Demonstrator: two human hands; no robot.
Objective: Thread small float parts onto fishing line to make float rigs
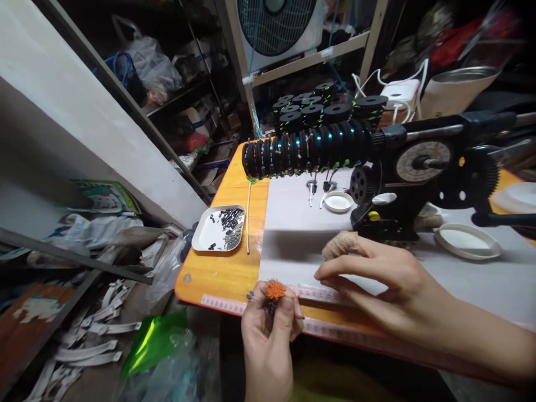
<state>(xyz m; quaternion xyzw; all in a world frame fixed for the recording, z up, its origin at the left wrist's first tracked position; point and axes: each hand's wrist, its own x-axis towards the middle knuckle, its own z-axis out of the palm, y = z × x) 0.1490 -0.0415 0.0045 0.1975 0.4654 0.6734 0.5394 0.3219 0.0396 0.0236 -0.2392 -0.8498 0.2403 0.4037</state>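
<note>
Gripping a small bundle of dark thin stems with orange tips, the left hand was clenched around it just off the near edge of the orange wooden worktop. The right hand lay released, its fingers stretched out with the tips touching the pink-printed measuring tape along that edge. The tape's figures were too small to read. A white square tray held small dark tube-like pieces.
</note>
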